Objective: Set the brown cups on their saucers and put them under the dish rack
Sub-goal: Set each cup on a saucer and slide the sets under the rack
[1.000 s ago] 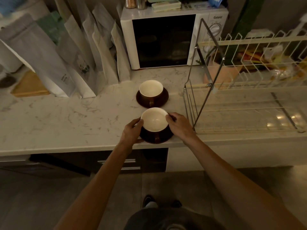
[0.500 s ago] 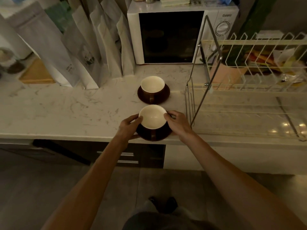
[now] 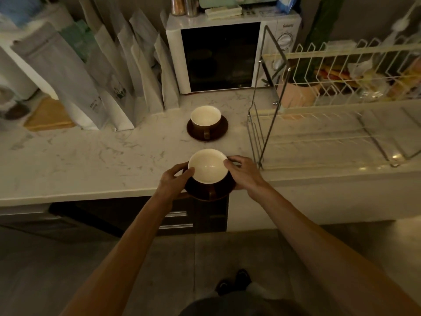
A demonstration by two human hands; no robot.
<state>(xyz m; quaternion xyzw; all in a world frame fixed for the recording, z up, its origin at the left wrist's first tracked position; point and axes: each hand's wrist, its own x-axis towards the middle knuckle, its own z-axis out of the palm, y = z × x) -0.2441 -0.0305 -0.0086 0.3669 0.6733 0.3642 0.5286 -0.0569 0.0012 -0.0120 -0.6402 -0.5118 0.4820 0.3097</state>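
Observation:
Two brown cups with cream insides stand on dark brown saucers. The near cup [image 3: 207, 165] rests on its saucer [image 3: 210, 190], which juts over the counter's front edge. My left hand [image 3: 174, 179] grips the saucer and cup from the left, my right hand [image 3: 242, 173] from the right. The far cup [image 3: 205, 117] sits on its saucer [image 3: 222, 127] farther back on the marble counter [image 3: 91, 160], with nothing touching it. The wire dish rack [image 3: 330, 92] stands to the right, with open space beneath its upper shelf.
A white microwave [image 3: 227, 55] stands at the back. Tall paper bags [image 3: 102, 76] lean along the back left, with a wooden board [image 3: 49, 115] beside them. A pink pot [image 3: 298, 93] and packets sit behind the rack. Drawers lie below the counter.
Both hands have drawn the near cup and saucer toward the front edge and seem to have lifted them slightly; the view has shifted. The far cup has stayed put.

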